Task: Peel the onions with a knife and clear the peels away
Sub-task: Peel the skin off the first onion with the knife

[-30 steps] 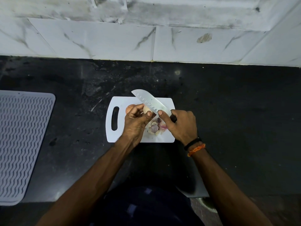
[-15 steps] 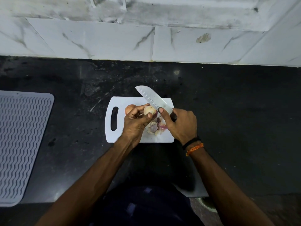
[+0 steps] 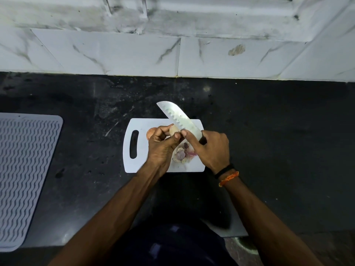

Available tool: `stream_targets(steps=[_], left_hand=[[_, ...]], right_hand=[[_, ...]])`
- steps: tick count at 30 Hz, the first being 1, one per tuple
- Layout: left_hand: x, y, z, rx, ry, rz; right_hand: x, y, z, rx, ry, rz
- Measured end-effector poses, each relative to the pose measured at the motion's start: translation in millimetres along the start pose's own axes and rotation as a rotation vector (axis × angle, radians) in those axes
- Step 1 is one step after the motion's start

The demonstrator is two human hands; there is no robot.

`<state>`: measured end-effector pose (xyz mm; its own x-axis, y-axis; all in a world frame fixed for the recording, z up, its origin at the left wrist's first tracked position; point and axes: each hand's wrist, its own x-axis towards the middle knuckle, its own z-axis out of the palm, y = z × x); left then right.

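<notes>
head | black counter (image 3: 269, 143) | white cutting board (image 3: 142, 166) | marble-tiled wall (image 3: 115, 52)

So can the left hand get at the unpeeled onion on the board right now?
Probably not yet: the left hand is holding the pale onion against the knife. The unpeeled onion lies right beside it on the cutting board, otherwise unobstructed.

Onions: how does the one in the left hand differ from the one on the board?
The held onion is pale and looks peeled, gripped by the left hand against the knife. The other onion is orange-brown, skin seemingly on, lying on the cutting board, half hidden. Both are small.
</notes>
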<state>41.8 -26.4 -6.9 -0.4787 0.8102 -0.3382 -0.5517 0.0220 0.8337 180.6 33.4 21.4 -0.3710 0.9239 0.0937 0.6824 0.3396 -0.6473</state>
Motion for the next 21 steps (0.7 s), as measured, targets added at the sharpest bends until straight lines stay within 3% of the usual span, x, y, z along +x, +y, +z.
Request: stream_targets(steps=[7,21], left_hand=[[4,-4,0,-0.1,-0.002,-0.084],[-8,13,8,0.007,-0.003,-0.043]], right_hand=[[0,7,-4,0.362,-0.018,0.238],[1,5,2,0.079,-0.048,0.189]])
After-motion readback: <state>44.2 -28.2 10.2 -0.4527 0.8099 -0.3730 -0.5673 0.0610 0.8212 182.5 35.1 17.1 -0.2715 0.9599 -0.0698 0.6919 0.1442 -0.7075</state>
